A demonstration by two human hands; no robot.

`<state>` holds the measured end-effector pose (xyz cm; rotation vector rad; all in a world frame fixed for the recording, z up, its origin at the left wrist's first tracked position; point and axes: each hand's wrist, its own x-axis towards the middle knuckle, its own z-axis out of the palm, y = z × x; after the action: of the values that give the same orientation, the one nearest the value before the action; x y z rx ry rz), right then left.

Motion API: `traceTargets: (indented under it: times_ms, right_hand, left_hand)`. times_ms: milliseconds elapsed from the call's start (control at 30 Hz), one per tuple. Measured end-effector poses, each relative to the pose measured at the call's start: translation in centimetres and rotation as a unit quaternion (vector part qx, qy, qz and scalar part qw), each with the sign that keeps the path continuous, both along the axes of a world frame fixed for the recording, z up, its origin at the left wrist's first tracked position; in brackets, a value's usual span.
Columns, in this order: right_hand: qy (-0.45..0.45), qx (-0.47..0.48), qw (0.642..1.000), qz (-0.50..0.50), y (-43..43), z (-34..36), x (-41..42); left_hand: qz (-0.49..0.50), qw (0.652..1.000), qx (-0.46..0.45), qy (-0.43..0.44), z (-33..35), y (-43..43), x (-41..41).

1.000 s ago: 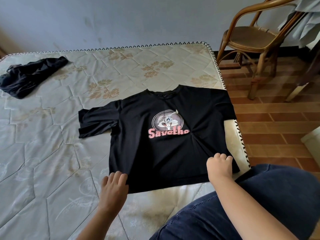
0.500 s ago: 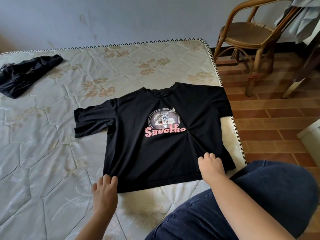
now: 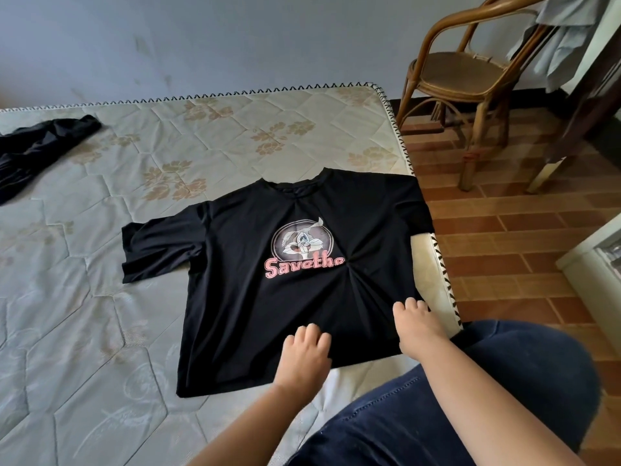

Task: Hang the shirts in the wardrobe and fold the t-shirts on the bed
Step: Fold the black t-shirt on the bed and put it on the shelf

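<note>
A black t-shirt (image 3: 255, 297) with a cartoon print and pink lettering lies spread flat, front up, on the quilted mattress (image 3: 100, 297) near its right edge. Its right sleeve hangs over that edge. My left hand (image 3: 307, 351) rests palm down on the middle of the bottom hem, fingers spread on the fabric. My right hand (image 3: 416, 324) has its fingers curled into the cloth at the lower right of the hem. Creases fan out from a point just under the print.
A second black garment (image 3: 37, 146) lies crumpled at the mattress's far left. A rattan chair (image 3: 460, 68) stands on the tiled floor (image 3: 504, 230) beyond the bed's right corner, with grey cloth (image 3: 564, 28) hanging behind it. My knee in dark jeans (image 3: 470, 398) is at the lower right.
My left hand has left the shirt's lower left corner and moved right to the middle of the hem. My right hand has stayed at the right of the hem.
</note>
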<state>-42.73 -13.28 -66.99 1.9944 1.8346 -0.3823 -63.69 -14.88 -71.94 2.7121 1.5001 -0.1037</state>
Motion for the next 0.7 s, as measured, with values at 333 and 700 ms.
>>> traceTargets:
  times_ms: [333, 700]
  right_hand:
    - [-0.025, 0.130, 0.991, -0.010, 0.1, 0.1, -0.1]
    - [-0.040, 0.187, 0.982, -0.012, 0.0, 1.5, -0.4]
  left_hand:
    - [-0.019, 0.994, -0.112, -0.007, 0.0, 0.7, 2.4]
    - [0.060, 0.997, -0.048, 0.028, 1.5, 1.6, 3.2]
